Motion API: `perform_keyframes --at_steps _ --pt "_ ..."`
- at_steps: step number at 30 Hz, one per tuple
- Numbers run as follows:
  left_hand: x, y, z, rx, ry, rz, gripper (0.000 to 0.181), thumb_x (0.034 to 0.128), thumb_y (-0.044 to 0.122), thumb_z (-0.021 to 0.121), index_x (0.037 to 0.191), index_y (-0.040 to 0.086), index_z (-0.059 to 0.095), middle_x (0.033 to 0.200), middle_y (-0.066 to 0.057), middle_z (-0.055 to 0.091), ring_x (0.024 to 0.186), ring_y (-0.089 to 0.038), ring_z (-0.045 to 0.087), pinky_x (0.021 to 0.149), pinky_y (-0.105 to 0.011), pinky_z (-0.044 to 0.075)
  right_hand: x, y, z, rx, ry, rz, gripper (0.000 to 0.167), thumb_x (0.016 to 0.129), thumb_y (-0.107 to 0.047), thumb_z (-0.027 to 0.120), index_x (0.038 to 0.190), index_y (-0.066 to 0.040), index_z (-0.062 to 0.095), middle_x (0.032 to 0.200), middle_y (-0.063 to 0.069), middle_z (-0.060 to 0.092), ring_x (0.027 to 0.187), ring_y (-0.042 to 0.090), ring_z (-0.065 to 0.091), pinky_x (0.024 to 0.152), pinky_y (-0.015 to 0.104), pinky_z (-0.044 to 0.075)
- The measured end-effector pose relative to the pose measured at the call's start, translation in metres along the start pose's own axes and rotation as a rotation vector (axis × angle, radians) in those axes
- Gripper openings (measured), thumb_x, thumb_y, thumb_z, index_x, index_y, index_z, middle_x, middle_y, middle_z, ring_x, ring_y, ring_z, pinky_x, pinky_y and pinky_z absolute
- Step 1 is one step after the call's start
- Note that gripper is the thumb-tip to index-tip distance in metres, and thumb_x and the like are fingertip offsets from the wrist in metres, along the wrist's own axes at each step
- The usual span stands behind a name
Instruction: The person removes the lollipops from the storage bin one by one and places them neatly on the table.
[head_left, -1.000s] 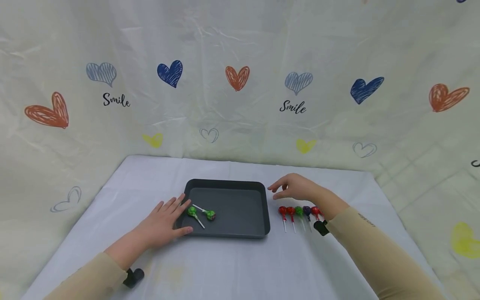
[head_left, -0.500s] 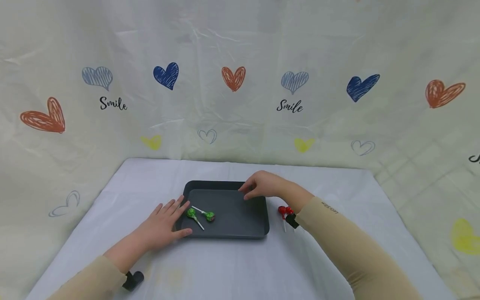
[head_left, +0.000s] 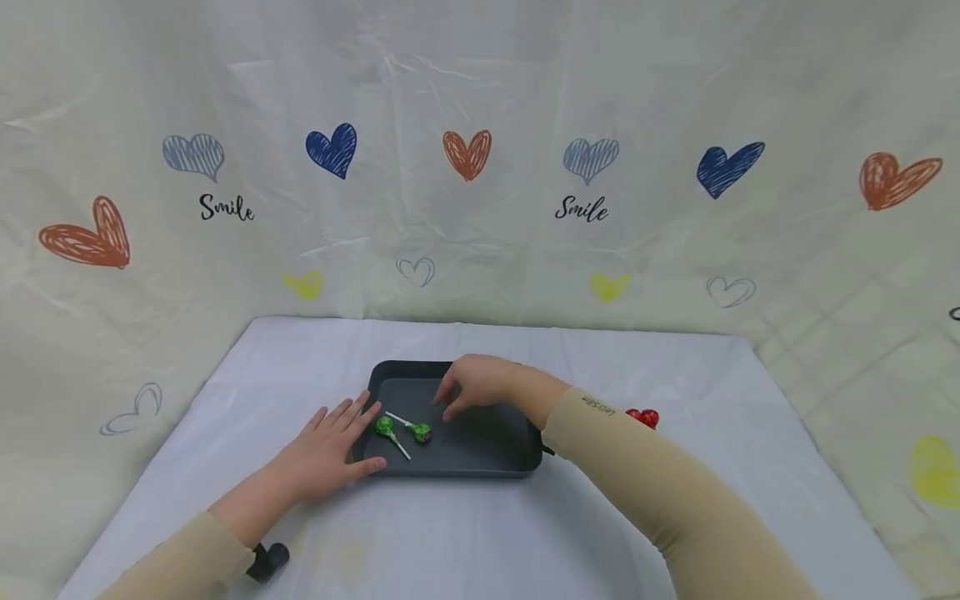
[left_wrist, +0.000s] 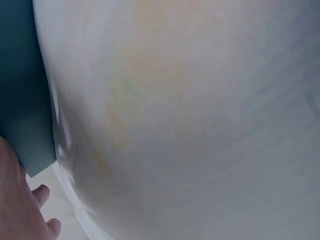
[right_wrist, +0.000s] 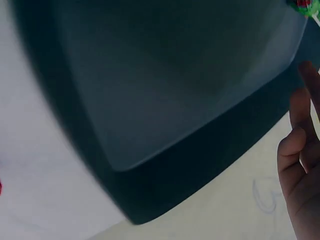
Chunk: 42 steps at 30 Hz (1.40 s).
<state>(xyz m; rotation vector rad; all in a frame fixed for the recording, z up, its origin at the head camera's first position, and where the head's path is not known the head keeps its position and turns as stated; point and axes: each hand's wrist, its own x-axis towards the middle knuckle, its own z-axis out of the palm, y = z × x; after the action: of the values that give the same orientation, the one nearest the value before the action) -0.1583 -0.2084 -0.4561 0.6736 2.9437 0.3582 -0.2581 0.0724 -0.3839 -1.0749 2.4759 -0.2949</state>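
Observation:
My left hand (head_left: 326, 454) rests with spread, straight fingers on the left rim of a dark grey tray (head_left: 480, 454). Two green-wrapped lollipops lie at the tray's left: one lollipop (head_left: 385, 427) near the left hand, the other lollipop (head_left: 422, 432) beside it with its stick pointing up-left. Over the tray, just right of them, hovers my right hand (head_left: 480, 385), fingers loosely bent and nothing seen between them. The right wrist view has these right-hand fingers (right_wrist: 300, 145) at its edge, apart from a green lollipop (right_wrist: 306, 7). In the left wrist view only part of the left hand (left_wrist: 17, 200) shows.
Red lollipops (head_left: 645, 417) peek out beyond the right sleeve (head_left: 622, 458), which hides the rest of their row. A white cloth (head_left: 420, 542) covers the table. Behind it hangs a backdrop (head_left: 517, 250) printed with hearts.
My right hand has travelled left, from above the row of lollipops to over the tray near the green ones. The left hand and both green lollipops have stayed put.

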Motion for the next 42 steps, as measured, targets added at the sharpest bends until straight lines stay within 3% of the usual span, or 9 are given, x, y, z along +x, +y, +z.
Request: perform_keyframes --at_steps 7,13,23,34,42 --pt "-0.001 -0.001 0.0 0.001 0.007 0.008 0.092 0.0903 0.072 0.049 0.159 0.015 0.025 0.165 -0.01 0.015 0.148 -0.041 0.019 0.115 -0.065 0.013 0.022 -0.016 0.012 -0.102 -0.036 -0.005 0.037 0.084 -0.043 0.079 0.116 -0.024 0.076 0.106 -0.015 0.071 0.094 -0.001 0.062 0.086 0.022 0.051" --pt "0.001 -0.001 0.0 0.008 -0.001 -0.005 0.091 0.0906 0.07 0.051 0.159 0.015 0.025 0.165 -0.01 0.015 0.148 -0.039 0.019 0.116 -0.064 0.013 0.034 -0.023 0.02 -0.192 -0.065 0.011 0.037 0.081 -0.049 0.079 0.111 -0.027 0.077 0.099 -0.017 0.07 0.086 -0.002 0.06 0.081 0.021 0.051" --pt "0.003 -0.005 0.004 0.019 -0.006 -0.013 0.094 0.0887 0.075 0.048 0.16 0.02 0.022 0.166 -0.006 0.012 0.149 -0.036 0.018 0.118 -0.062 0.012 0.042 -0.027 0.027 -0.226 -0.075 0.028 0.031 0.081 -0.049 0.08 0.104 -0.028 0.078 0.089 -0.019 0.068 0.08 -0.002 0.059 0.078 0.022 0.051" --pt "0.003 -0.002 0.002 -0.007 0.004 -0.004 0.093 0.0897 0.071 0.051 0.159 0.016 0.024 0.165 -0.011 0.015 0.148 -0.04 0.02 0.116 -0.064 0.013 0.037 -0.023 0.022 -0.24 -0.064 0.075 0.028 0.088 -0.043 0.075 0.11 -0.027 0.077 0.099 -0.016 0.069 0.086 0.0 0.06 0.081 0.024 0.052" --pt "0.003 -0.003 0.003 0.004 0.002 -0.009 0.093 0.0898 0.071 0.051 0.159 0.015 0.023 0.166 -0.009 0.013 0.148 -0.038 0.02 0.117 -0.063 0.012 0.028 -0.013 0.018 -0.183 -0.064 0.035 0.021 0.091 -0.029 0.074 0.112 -0.025 0.077 0.102 -0.014 0.07 0.089 0.0 0.061 0.082 0.022 0.052"
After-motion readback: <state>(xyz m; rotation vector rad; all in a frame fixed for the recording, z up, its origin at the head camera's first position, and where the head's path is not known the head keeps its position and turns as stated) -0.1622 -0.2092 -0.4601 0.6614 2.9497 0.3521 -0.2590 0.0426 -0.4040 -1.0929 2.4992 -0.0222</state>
